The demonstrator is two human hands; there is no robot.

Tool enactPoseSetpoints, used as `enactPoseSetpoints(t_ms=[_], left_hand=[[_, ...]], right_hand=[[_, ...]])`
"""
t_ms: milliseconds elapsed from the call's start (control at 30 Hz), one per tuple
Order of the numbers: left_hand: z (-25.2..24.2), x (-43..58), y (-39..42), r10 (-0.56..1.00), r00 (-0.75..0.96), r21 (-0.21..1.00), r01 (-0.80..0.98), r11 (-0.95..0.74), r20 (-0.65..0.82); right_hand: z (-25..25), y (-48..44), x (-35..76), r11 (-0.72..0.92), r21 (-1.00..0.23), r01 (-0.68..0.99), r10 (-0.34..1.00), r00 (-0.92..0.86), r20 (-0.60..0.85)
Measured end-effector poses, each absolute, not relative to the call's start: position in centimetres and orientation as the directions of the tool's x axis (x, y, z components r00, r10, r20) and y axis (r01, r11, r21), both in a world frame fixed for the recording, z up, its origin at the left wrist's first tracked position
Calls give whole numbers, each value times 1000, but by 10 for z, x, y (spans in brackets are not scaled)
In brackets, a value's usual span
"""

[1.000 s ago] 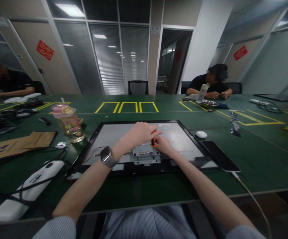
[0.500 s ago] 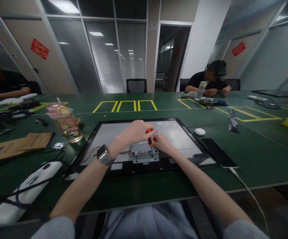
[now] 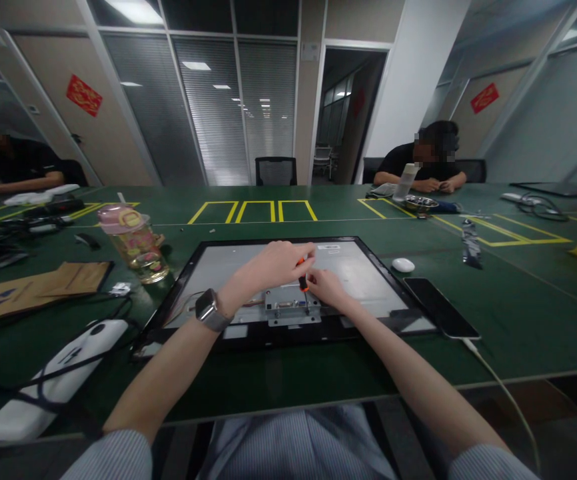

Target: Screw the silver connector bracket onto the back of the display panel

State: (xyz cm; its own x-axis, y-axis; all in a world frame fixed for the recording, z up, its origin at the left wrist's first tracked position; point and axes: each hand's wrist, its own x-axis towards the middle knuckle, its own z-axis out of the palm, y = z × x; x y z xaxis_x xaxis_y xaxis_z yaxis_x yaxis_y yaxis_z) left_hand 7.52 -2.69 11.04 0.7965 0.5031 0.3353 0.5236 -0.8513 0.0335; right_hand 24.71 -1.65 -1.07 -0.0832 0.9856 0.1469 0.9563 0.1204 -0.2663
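An orange and black screwdriver (image 3: 303, 283) stands nearly upright, its shaft running down to the right side of a grey metal bracket box (image 3: 279, 299) with connector ports. From above, my left hand (image 3: 279, 261), with a watch on the wrist, closes its fingers on the top of the handle. Lower on the same tool, the curled fingers of my right hand (image 3: 327, 288) are closed at the handle. Under both hands lies a flat display panel (image 3: 363, 280), grey back up, with a black frame. The screwdriver's tip is too small to make out.
To the left are a pink-lidded cup (image 3: 136, 243), a brown paper bag (image 3: 33, 287) and a white power strip (image 3: 63, 380) with black cables. A white case (image 3: 403, 265) and a cabled phone (image 3: 441, 307) lie right. Two people sit across the green table (image 3: 248, 380).
My left fingers have shifted around the top of the screwdriver handle, showing a different part of it. My right hand stays at the handle. The whole view has shifted slightly.
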Motion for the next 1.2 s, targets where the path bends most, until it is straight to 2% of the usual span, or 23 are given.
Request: enactPoseSetpoints(t_ms=[233, 433, 500, 800, 933, 1200], left_hand=[[109, 74, -24, 490, 794, -68, 546, -835, 360], [112, 71, -28, 495, 805, 78, 499, -863, 329], [112, 72, -27, 503, 804, 89, 503, -860, 318], [108, 76, -24, 478, 788, -61, 539, -840, 388], [111, 74, -29, 423, 824, -42, 472, -881, 378], [109, 78, -25, 486, 800, -47, 534, -844, 352]], right_hand=[[-13, -15, 248, 117, -267, 957, 985, -78, 153], [-14, -15, 249, 135, -271, 953, 982, -93, 162], [-14, -15, 248, 132, -269, 954, 983, -92, 156], [-13, -15, 248, 114, -257, 960, 986, -79, 144], [-14, -15, 248, 124, -260, 958, 983, -82, 167], [-13, -15, 248, 113, -279, 954, 987, -75, 145]])
